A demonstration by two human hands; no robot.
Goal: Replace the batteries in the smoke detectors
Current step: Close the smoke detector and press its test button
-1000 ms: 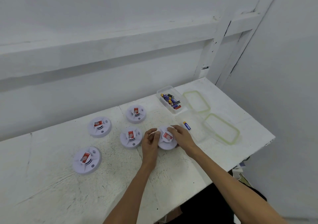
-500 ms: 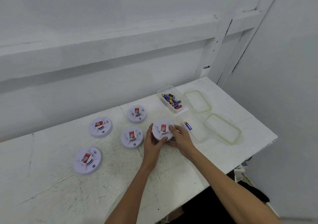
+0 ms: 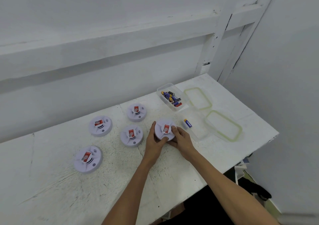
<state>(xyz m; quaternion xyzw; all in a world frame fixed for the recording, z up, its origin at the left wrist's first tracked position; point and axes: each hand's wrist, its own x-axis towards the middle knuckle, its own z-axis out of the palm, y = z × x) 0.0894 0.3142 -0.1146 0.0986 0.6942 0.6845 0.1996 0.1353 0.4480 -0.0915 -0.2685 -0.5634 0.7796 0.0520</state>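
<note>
A white table (image 3: 172, 173) stands against a white wall, and five round white smoke detectors are on or over it, each with a red label on the middle. The held smoke detector (image 3: 164, 129) is a little right of the middle of the table, tilted so that its labelled face looks toward the camera. The left hand (image 3: 153, 142) grips its left side, with the fingers curled round the far left rim and the thumb pressed on the near rim. The right hand (image 3: 182, 139) grips its right side, with the fingers curled against the rim. The four other smoke detectors (image 3: 131, 135) lie flat to the left: one just beside the left hand, one nearer the back edge, one further left and one toward the front left. In the back right part of the table stands a clear box (image 3: 181, 95) with a heap of batteries (image 3: 170, 97) in it. A single blue and yellow battery (image 3: 188, 123) lies just to the right of the held smoke detector, at the far end of a second clear box (image 3: 198, 133); whether it is inside I cannot tell. Two clear lids (image 3: 223, 125) with green rims lie flat near the right edge.
</note>
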